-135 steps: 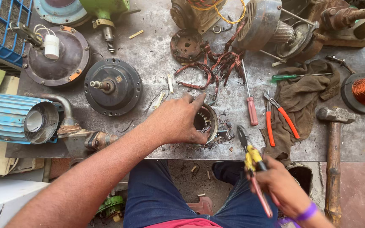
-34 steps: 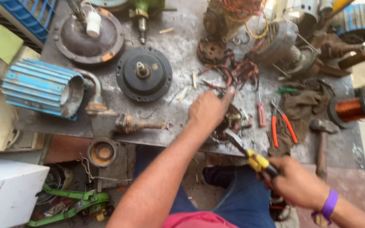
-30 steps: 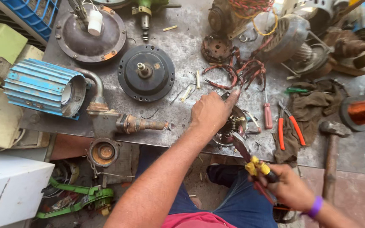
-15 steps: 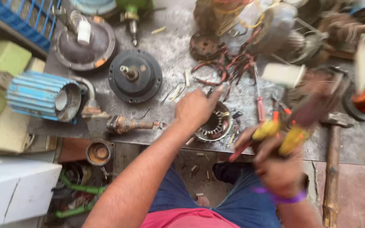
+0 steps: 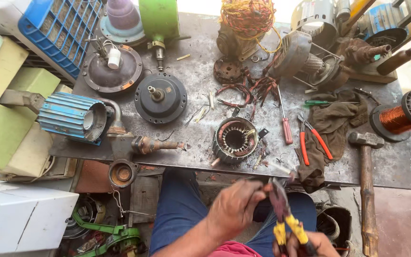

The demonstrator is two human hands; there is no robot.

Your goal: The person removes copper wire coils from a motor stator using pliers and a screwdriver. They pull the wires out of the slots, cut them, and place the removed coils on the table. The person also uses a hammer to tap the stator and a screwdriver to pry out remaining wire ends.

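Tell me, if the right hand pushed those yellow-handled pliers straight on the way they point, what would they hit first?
Most likely the left hand: the pliers in the right hand point up toward its fingertips. Past that lies the workbench edge, near the round stator. Depth is hard to judge from above.

On my worktop (image 5: 196, 138) I count one stator (image 5: 235, 139), one red-handled screwdriver (image 5: 285, 121), one pair of red-handled pliers (image 5: 311, 141), one hammer (image 5: 367, 185), one spool of copper wire (image 5: 407, 115), one brown rag (image 5: 336, 119), and one pair of yellow-handled pliers (image 5: 285, 216) in my grip.
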